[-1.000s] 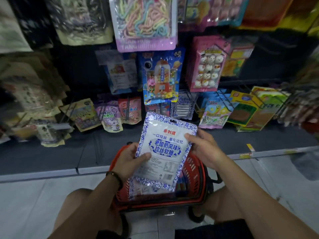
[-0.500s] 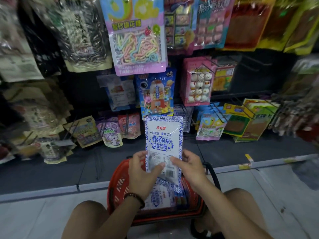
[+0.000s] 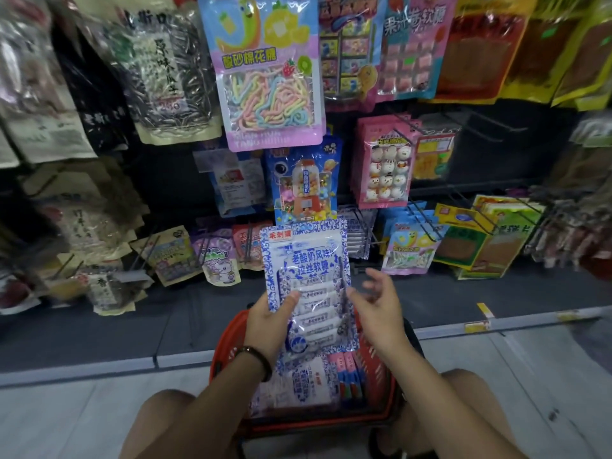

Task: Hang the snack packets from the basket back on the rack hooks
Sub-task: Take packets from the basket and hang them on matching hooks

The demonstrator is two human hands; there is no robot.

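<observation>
1. I am holding the packet (image 3: 304,260) upright in front of the rack (image 3: 530,154), above the basket (image 3: 227,342); it is not yet on a hook.
2. My left hand (image 3: 271,321) is pinching the packet's lower left edge, with the thumb on the printed face and the fingers behind.
3. My right hand (image 3: 377,303) is hanging just beside the packet's right edge, fingers spread and gripping nothing. Motion blur is preventing me from telling whether a fingertip is touching the film.
4. I am judging the target to be the hook carrying the matching packets (image 3: 357,236), which are showing directly behind the top right corner of the one in hand.
5. I am planning to bring the right hand up to the top edge. A soft pouch gripped only near the bottom is likely to fold over when it meets the wire.
6. I am not making out the hang hole from here. I am advising finding it by sight first, then lining it up with the hook tip and sliding the packet back along the wire.
7. I am watching the blue packet (image 3: 304,180) hanging just above, because a rising top edge could snag it.
8. Spare packets (image 3: 304,382) are lying in the basket, so I am judging the task to be partway through at best.
</observation>
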